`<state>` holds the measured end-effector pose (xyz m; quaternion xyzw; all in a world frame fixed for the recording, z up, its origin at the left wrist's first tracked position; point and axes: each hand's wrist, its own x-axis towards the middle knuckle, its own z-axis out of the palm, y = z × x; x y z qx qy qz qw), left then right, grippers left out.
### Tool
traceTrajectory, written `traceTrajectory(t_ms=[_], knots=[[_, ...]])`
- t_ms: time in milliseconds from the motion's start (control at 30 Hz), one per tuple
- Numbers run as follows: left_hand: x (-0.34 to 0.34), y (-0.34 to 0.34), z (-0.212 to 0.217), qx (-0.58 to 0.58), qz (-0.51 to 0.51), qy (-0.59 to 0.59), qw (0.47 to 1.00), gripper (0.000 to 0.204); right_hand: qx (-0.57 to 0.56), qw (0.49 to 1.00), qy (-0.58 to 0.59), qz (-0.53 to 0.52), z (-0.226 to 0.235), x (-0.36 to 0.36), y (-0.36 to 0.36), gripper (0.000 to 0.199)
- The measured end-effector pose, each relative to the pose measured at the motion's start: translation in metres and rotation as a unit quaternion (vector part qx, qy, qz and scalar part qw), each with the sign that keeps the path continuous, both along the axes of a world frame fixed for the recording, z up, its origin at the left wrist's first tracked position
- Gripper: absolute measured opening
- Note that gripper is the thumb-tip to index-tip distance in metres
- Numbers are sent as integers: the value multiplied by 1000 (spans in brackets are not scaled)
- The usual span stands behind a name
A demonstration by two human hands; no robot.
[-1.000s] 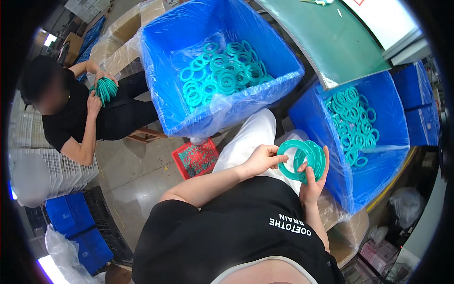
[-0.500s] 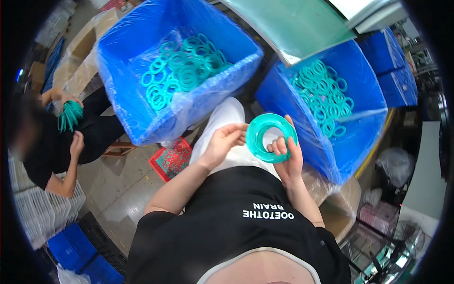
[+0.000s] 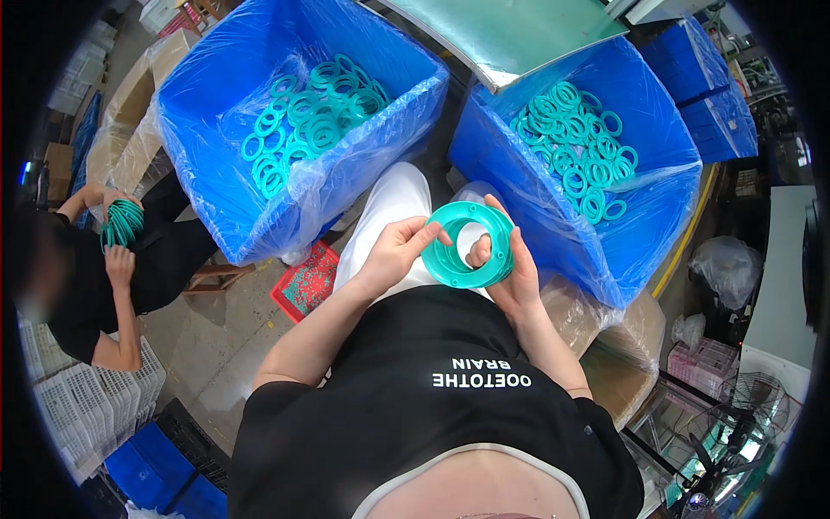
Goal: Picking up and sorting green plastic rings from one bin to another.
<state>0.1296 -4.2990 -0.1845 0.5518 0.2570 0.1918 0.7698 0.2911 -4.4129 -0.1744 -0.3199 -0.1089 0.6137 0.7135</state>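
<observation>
Both of my hands hold a stack of teal plastic rings (image 3: 467, 249) over my lap. My left hand (image 3: 395, 253) grips the stack's left rim with its fingers curled on the edge. My right hand (image 3: 506, 266) holds the right side, thumb through the middle hole. A blue bin lined with clear plastic (image 3: 216, 156) stands ahead on the left with several teal rings (image 3: 307, 112) in it. A second lined blue bin (image 3: 644, 225) stands on the right, also holding several teal rings (image 3: 575, 156).
A seated person in black (image 3: 112, 277) at the left holds a bundle of teal rings (image 3: 121, 223). A small red crate (image 3: 304, 281) lies on the floor by my left leg. A green board (image 3: 510, 35) spans the bins' far edges. White and blue crates (image 3: 95, 406) stack at lower left.
The view has swung so that both bins sit higher and more centred. My hands have kept hold of the ring stack, which now lies closer to my body with its hole facing up.
</observation>
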Motion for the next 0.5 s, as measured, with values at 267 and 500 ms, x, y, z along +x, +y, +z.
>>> traceTrajectory(t_ms=[267, 500], knots=[[2, -21, -2, -141, -38, -60, 987, 37, 82, 992, -89, -33, -2, 8, -7, 68], [9, -30, -2, -167, 89, 24, 982, 18, 124, 974, -176, -72, 16, 4, -10, 72]])
